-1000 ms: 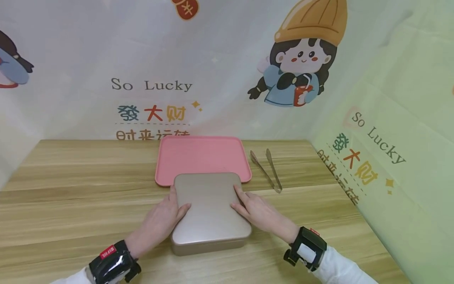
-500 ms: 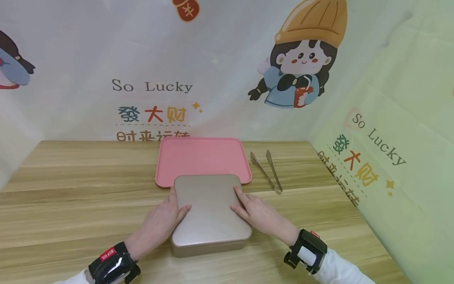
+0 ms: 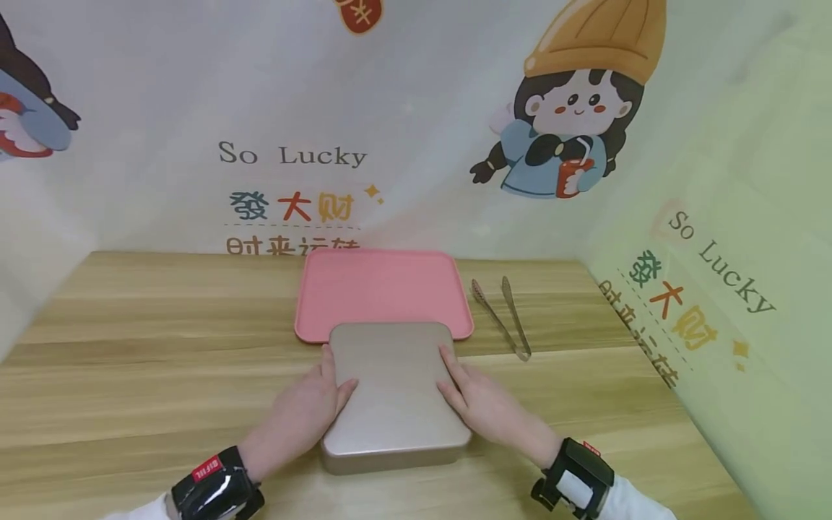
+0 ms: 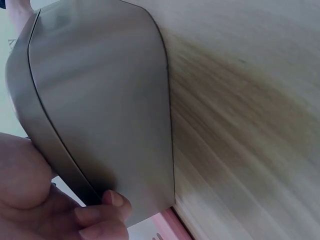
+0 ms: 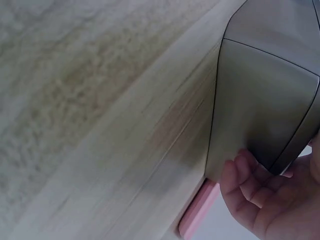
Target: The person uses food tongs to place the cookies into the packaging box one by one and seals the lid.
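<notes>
A closed champagne-coloured metal tin box point(image 3: 396, 390) with rounded corners lies on the table in front of me, its near end towards me. My left hand point(image 3: 305, 408) grips its left side, thumb on top, fingers along the side wall. On the opposite side my right hand point(image 3: 487, 404) holds it the same way. In the left wrist view a thin lid seam runs along the box's side point(image 4: 110, 100), with curled fingertips point(image 4: 117, 198) against the wall just past it. The right wrist view shows the other fingers point(image 5: 237, 172) bent against the side wall near the far corner.
A pink rectangular tray point(image 3: 383, 289) lies behind the box, its front edge partly hidden by it. Metal tongs point(image 3: 500, 321) rest spread to the right of the tray. Printed cloth point(image 3: 416, 115) hangs behind and beside the wooden table point(image 3: 162, 347).
The head view has turned slightly left, so everything sits a little further right in it. Both hands keep the same hold on the tin box, which has not visibly moved on the table.
</notes>
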`<state>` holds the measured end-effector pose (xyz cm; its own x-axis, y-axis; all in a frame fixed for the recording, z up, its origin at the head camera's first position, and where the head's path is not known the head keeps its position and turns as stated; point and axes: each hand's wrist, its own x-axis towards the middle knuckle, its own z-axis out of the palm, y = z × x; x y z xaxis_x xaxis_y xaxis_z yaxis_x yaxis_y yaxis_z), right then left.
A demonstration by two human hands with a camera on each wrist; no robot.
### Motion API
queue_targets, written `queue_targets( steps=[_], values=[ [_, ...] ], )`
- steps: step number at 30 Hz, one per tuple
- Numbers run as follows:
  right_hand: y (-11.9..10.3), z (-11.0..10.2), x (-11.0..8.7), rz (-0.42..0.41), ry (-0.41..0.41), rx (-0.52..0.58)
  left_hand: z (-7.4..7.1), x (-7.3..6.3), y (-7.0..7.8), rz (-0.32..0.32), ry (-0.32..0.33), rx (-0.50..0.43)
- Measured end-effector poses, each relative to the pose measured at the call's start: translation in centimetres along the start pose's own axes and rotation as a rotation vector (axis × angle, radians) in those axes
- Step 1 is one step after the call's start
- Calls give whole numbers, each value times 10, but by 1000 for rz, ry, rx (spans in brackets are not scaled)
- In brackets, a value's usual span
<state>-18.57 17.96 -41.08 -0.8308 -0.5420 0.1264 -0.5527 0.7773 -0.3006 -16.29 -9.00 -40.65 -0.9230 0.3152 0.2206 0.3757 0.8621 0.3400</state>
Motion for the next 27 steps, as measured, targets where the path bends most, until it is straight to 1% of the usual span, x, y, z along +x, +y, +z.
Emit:
queue_targets(
  steps=[4, 7, 9, 13, 17, 19, 22, 24, 27],
  values=[
    [-4, 2, -1, -5, -6, -6, 1, -4, -1, -15, 7, -7],
    [-6, 4, 0, -5, -26, -12, 0, -7, -4, -32, -2, -26],
    [-7, 5, 2, -2, -41, -4, -1, -7, -5, -30, -6, -20],
    [-6, 0, 8, -9, -58, 28, 0, -3, -10, -21, -4, -2],
    [-1, -12, 18, -30, -73, 52, 1, 3, -13, -35, -12, -30],
    [1, -20, 24, -53, -50, 48, 2, 5, -14, -40, -14, -45],
    [5, -36, 35, -74, 22, 43, 2, 6, -16, -31, -20, -67],
    [8, -49, 45, -65, 72, 34, 1, 8, -18, -23, -19, -98],
    [13, -65, 60, -2, 116, 33, -6, 15, -23, -11, -15, -141]
  ],
)
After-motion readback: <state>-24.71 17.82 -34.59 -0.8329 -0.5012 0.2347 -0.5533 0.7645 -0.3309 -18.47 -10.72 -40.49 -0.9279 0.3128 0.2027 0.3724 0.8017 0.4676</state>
